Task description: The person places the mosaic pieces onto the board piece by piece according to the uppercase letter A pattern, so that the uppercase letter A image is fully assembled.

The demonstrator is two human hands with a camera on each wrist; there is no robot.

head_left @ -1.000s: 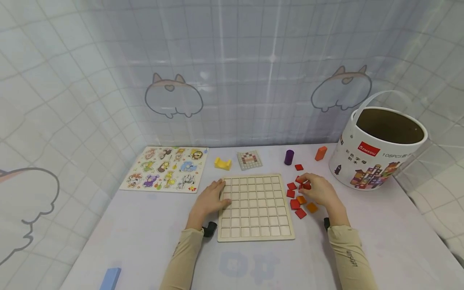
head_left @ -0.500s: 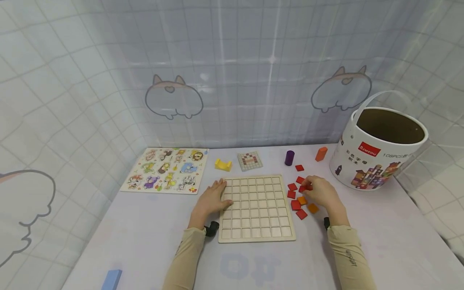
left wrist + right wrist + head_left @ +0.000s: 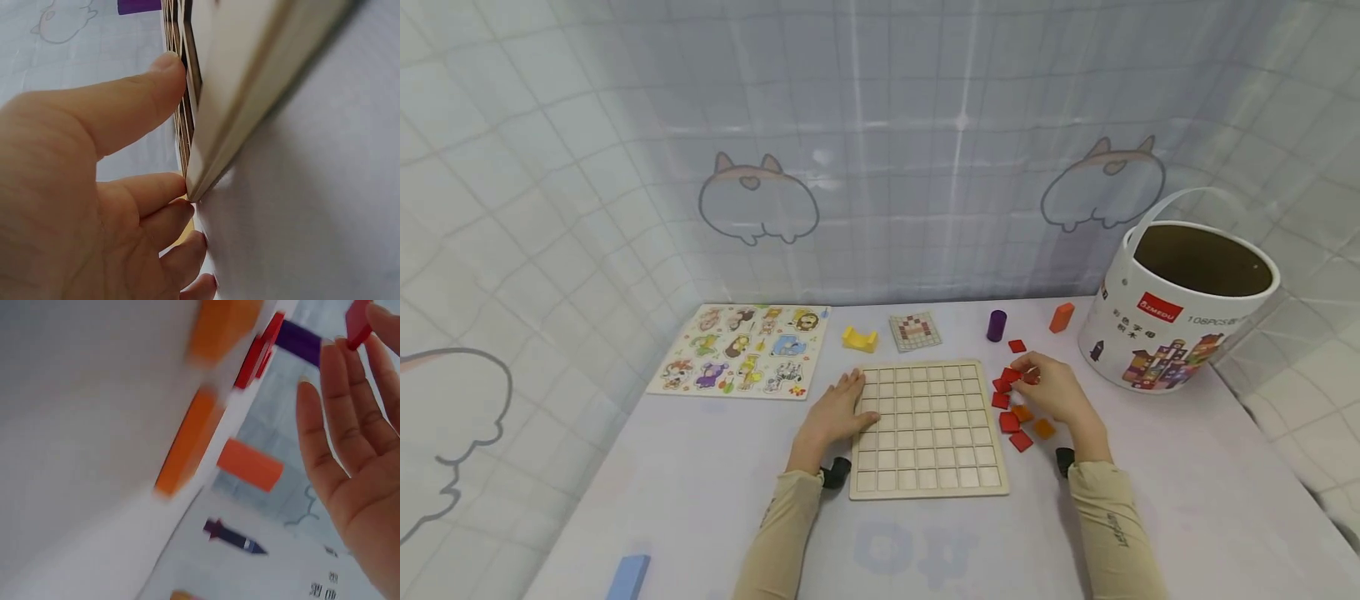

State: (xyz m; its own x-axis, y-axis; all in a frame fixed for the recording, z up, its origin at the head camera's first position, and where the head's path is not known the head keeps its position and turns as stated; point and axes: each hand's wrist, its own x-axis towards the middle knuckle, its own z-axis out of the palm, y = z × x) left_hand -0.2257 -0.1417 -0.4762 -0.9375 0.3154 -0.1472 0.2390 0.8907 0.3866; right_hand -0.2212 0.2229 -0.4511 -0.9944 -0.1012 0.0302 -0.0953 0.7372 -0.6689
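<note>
The left hand (image 3: 835, 414) rests with straight fingers on the wooden grid board's (image 3: 928, 430) left edge. The right hand (image 3: 1051, 392) pinches a red square tile (image 3: 1028, 378) above the loose red and orange tiles (image 3: 1010, 422) beside the board.

My right hand (image 3: 350, 456) pinches a red tile (image 3: 356, 325) at its fingertips; blurred orange tiles (image 3: 187, 447), a purple cylinder (image 3: 300, 340) and an orange block (image 3: 250, 464) lie beside it.

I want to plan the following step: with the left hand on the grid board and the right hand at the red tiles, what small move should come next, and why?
Probably carry the red tile pinched by the right hand over to the wooden grid board and set it into a cell. Every cell looks empty, and the left hand rests on the board's left edge, steadying it.
</note>
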